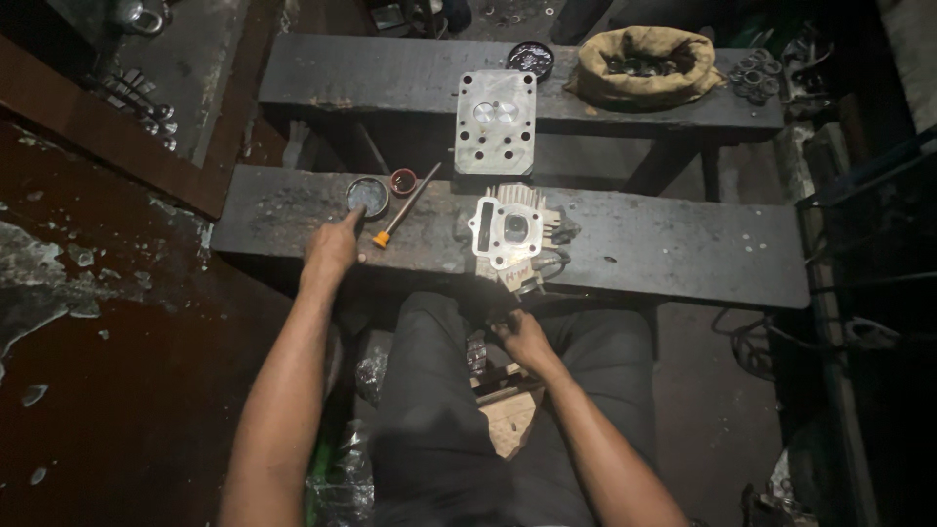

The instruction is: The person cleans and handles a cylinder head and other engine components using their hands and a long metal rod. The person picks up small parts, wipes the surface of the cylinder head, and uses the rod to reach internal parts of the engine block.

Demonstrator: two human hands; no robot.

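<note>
**Workbench inventory: engine parts, small tins, two hands**

Head view, looking down:

- Table (664, 244): dark, worn plank running across the picture, just beyond the person's knees. A second plank (371, 78) lies further back, parallel to it.
- Left hand (332, 249): stretched forward over the near plank, forefinger pointing out, the other fingers curled in. The fingertip touches the rim of a small round tin (368, 195). The hand holds nothing.
- Small round tin: open, grey inside, on the near plank. A smaller reddish cap (402, 182) sits just beside it.
- Thin rod with an orange tip (405, 207): lies slanted on the near plank, between the tins and the engine part.
- Finned engine part (508, 232): pale metal, flat face upward, at the near plank's front edge, well apart from the left hand.
- Right hand (525, 340): low in front of the plank, below the finned part, fingers bent; whether it grips anything I cannot tell.
- Flat metal plate with holes (496, 122): spans the gap between the two planks.
- Dark round dish (531, 57) and burlap sack (644, 63): on the far plank.
- Wrenches (142, 109): upper left.
</note>
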